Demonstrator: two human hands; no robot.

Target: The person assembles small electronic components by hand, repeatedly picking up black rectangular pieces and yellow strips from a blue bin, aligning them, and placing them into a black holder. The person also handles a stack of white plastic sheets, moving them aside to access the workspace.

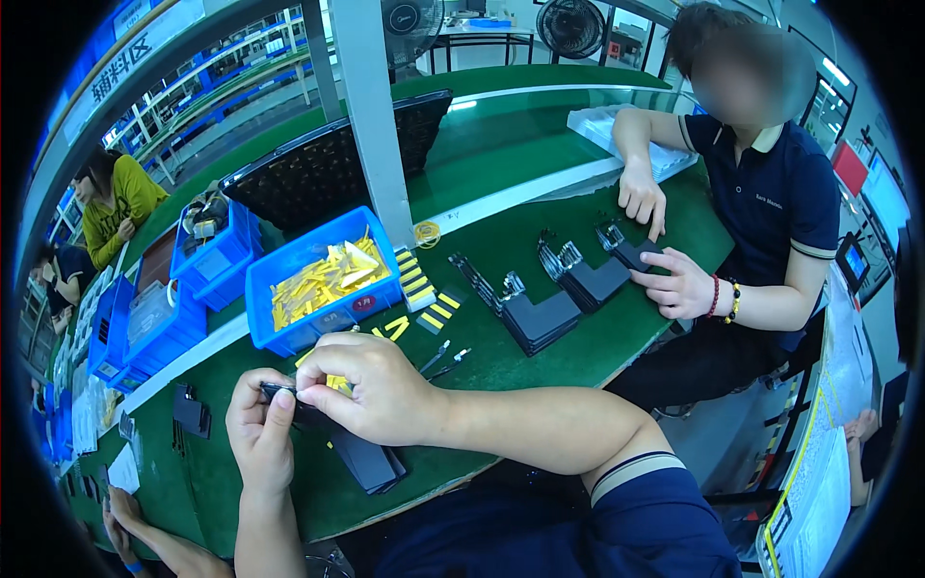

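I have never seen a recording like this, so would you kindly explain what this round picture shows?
There is no machine here, just a person's bare hands, seen from a downward-looking fisheye camera on their head; that lens bends straight edges. The left hand holds a small dark piece; the right hand works at its end, though the detail is too small to tell. On the green table are a blue bin of yellow pieces and stacked black flat parts. A co-worker sits to the right.

We see a smooth plastic bin (297, 335), a matt black stack (369, 464), a smooth metal post (369, 116), a smooth counter (597, 354).
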